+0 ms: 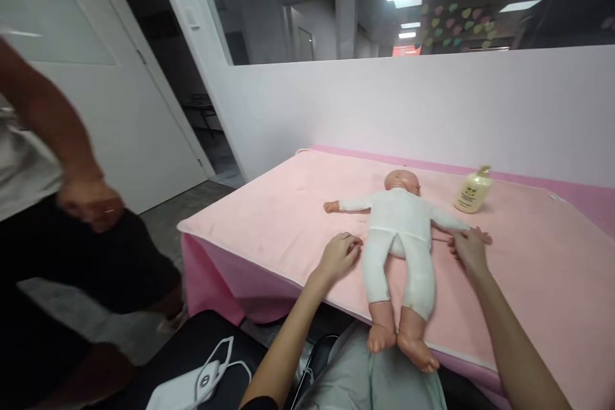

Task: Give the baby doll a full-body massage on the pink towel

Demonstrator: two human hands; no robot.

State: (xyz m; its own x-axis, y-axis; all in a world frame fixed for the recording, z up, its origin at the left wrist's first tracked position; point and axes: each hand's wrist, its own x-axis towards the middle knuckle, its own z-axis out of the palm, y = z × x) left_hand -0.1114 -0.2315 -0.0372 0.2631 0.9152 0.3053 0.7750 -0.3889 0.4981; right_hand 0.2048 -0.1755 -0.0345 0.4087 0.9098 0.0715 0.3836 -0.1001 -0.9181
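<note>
A baby doll [401, 218] with a white cloth body lies face down on a pink towel [283, 218], its arms spread and its bare feet sticking out past the table's near edge. My left hand [340, 254] rests on the towel beside the doll's left-hand side in the picture, fingers loosely bent and holding nothing. Over at the doll's other arm, my right hand [468, 250] has its fingers closed around the wrist; the grip is partly hidden. Beyond that arm stands a pale yellow pump bottle [473, 191].
A person [91, 198] is at the left, beside the table, blurred by motion. On a black seat below lies a white device with a cable [202, 381]. A white wall [408, 112] with a window runs behind the table; a doorway opens at the left.
</note>
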